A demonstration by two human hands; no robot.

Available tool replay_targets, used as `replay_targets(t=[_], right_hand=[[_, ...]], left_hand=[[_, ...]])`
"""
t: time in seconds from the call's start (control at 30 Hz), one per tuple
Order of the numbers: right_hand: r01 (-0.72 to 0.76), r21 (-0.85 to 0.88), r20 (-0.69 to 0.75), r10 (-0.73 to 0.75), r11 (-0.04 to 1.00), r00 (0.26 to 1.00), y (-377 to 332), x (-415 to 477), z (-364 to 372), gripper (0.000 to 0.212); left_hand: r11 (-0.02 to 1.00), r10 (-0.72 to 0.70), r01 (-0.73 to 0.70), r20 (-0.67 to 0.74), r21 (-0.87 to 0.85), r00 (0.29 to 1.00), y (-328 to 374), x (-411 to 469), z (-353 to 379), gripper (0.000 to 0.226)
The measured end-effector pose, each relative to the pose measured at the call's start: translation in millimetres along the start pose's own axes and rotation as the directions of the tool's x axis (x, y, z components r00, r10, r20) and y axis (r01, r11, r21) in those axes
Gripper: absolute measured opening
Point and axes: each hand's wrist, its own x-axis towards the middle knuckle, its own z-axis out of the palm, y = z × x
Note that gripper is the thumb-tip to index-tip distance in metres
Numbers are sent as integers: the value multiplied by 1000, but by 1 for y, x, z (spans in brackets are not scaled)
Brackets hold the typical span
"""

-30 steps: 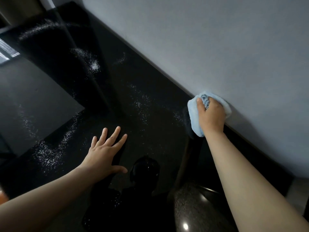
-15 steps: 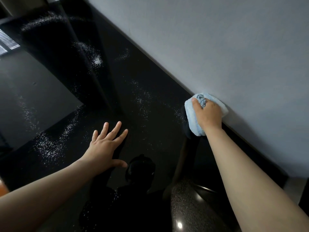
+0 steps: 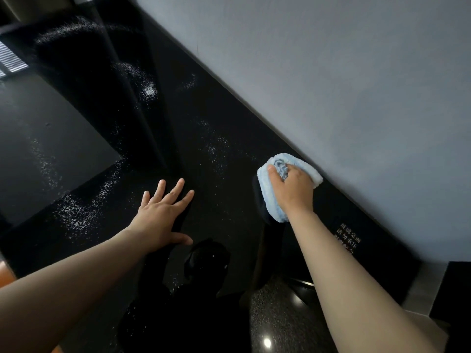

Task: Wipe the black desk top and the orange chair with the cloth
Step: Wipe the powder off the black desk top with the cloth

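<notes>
Tabletop (image 3: 237, 200): black and glossy. It runs from the upper left to the lower right along the wall (image 3: 331, 72), and the room and both arms show mirrored in it.
Cloth (image 3: 269, 197): light blue, fluffy and bunched into a pad. It lies on the tabletop at the back edge, and its far side touches the foot of the wall.
Right hand (image 3: 293, 189): on top of the cloth, pressing it down onto the tabletop. The forearm reaches in from the lower right.
Right fingers (image 3: 274, 174): curled over the cloth and gripping a fold of it, with the fingertips sunk into the pile.
Left hand (image 3: 158, 220): palm down on bare tabletop, well left of the cloth and nearer the person. It holds nothing.
Left fingers (image 3: 178, 187): straight and spread wide. They point away towards the wall, with the thumb stuck out to the right.
Specks (image 3: 74, 215): white grains scattered in patches and arcs. The thickest patch lies left of the left hand, with more further up the tabletop and a thin trail between the hands.
Lettering (image 3: 346, 240): small white characters printed on the tabletop, just right of the right forearm and too small to read.
Orange strip (image 3: 6, 273): at the lower left edge of view, above the left forearm. Too little shows to say what it is.
</notes>
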Motion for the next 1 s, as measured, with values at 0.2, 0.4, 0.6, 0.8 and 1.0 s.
replay_targets(t=[0.2, 0.4, 0.6, 0.8, 1.0], right_hand=[[17, 26, 10, -17, 1000, 1000, -7, -24, 10, 42], [-8, 20, 9, 8, 1000, 1000, -19, -45, 14, 39], [-15, 15, 12, 14, 1000, 1000, -27, -62, 19, 37], [1, 4, 1, -1, 1000, 1000, -34, -82, 26, 34], [10, -17, -6, -10, 1000, 1000, -42, -102, 35, 38]], left_hand=[[1000, -3, 3, -2, 5, 1000, 0, 1, 1, 116], [1000, 15, -15, -20, -11, 1000, -1, 0, 2, 115], [1000, 17, -17, -23, 9, 1000, -2, 0, 2, 116], [999, 17, -16, -14, 46, 1000, -2, 1, 2, 116], [999, 39, -39, 5, 1, 999, -4, -1, 0, 112]])
